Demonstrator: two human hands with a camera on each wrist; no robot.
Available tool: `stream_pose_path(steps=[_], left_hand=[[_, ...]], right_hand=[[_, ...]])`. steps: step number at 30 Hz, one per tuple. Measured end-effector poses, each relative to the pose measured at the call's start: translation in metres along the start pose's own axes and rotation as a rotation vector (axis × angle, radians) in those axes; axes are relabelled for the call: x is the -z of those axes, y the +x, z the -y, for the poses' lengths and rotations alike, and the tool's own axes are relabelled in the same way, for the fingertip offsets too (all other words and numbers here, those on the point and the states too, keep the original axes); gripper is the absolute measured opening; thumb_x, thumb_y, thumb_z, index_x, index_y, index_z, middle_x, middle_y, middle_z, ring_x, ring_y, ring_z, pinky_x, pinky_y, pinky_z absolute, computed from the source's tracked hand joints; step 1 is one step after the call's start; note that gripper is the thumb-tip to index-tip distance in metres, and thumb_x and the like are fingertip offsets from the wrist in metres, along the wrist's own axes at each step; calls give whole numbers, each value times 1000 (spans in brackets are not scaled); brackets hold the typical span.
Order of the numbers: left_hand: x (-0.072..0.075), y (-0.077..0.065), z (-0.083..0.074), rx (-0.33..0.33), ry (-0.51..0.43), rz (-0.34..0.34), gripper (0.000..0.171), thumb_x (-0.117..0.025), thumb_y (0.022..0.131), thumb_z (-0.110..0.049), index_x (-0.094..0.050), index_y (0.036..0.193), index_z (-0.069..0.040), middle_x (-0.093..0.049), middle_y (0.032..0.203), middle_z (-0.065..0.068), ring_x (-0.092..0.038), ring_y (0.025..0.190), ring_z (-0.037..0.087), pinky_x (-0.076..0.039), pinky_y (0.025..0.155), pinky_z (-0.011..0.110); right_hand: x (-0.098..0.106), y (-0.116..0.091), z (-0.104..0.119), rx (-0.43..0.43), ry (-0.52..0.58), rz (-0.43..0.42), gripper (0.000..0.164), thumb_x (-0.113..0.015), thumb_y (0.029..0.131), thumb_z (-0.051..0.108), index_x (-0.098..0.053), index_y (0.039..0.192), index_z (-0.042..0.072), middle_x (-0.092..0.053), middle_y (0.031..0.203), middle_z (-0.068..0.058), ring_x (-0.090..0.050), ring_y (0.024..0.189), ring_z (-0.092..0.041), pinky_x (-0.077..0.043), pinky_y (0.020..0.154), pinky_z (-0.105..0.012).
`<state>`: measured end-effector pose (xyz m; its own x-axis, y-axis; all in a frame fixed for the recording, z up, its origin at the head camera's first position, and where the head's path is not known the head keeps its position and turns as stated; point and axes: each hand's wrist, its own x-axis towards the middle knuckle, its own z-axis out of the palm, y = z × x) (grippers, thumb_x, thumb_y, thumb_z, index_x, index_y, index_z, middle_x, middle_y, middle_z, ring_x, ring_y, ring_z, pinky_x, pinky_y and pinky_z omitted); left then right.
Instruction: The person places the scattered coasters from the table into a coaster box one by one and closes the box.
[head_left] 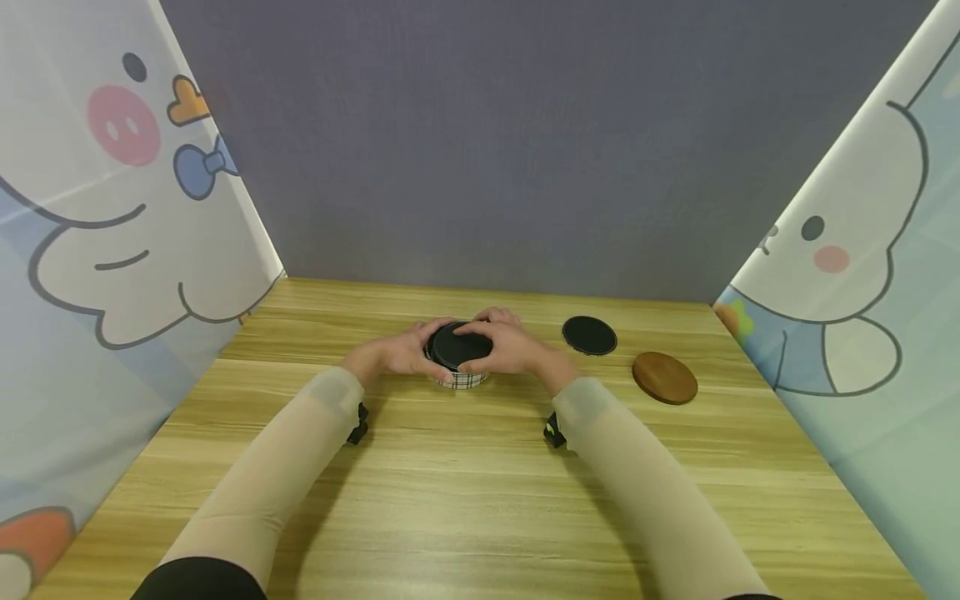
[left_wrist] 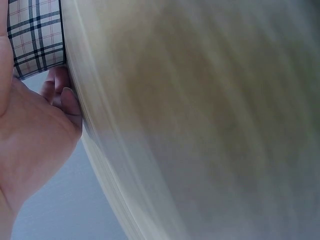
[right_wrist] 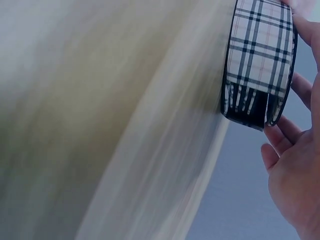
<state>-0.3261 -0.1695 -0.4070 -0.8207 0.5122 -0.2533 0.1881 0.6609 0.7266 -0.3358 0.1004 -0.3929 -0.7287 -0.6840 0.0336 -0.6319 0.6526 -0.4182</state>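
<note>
The plaid holder (head_left: 467, 382) sits on the counter (head_left: 450, 500), left of the other discs, between two hands. From the left, a cartoon-printed panel (head_left: 112, 208) comes first. Next is the left hand (head_left: 408, 350), its thumb on the near side of the plaid holder and its other fingers reaching round toward the back, gripping it. The upper black disc (head_left: 461, 343) lies at the holder's top. The right hand (head_left: 508, 343) bends thumb and index finger round that disc, pinching it from the right; its remaining fingers reach behind. Further right, well apart, a second black disc (head_left: 589, 335) lies flat, and a brown disc (head_left: 664, 377) lies just beyond, nearer the person.
</note>
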Motion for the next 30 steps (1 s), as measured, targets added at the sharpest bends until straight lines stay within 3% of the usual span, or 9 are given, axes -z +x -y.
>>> stream_pose_path(steps=[7, 15, 23, 30], left_hand=[[1, -1, -1, -12, 28, -2, 130, -92, 80, -68, -12, 177, -37, -17, 172, 26, -37, 150, 49, -34, 123, 70], [1, -1, 0, 1, 30, -2, 130, -93, 78, -68, -13, 176, -40, -17, 173, 25, -37, 150, 49, -34, 123, 69], [1, 1, 1, 4, 36, 1, 129, -93, 80, -66, -12, 176, -41, -17, 175, 24, -35, 154, 49, -35, 123, 71], [1, 1, 2, 2, 30, 0, 125, -94, 82, -60, -12, 176, -43, -16, 176, 23, -34, 155, 49, -33, 124, 71]], right_hand=[[-1, 2, 2, -6, 21, 11, 73, -80, 96, 59, -58, 160, 32, -42, 165, -10, -33, 155, -34, -23, 128, -61], [-1, 0, 1, 6, 28, 32, 74, -77, 98, 62, -56, 162, 33, -41, 168, -7, -31, 156, -34, -20, 130, -63], [-5, -2, -5, 20, -5, 36, 55, -68, 107, 54, -62, 158, 34, -36, 175, -5, -27, 160, -35, -18, 130, -68], [-5, 0, -5, -4, 7, 30, 53, -72, 105, 53, -65, 154, 35, -36, 174, -4, -28, 158, -35, -17, 131, -66]])
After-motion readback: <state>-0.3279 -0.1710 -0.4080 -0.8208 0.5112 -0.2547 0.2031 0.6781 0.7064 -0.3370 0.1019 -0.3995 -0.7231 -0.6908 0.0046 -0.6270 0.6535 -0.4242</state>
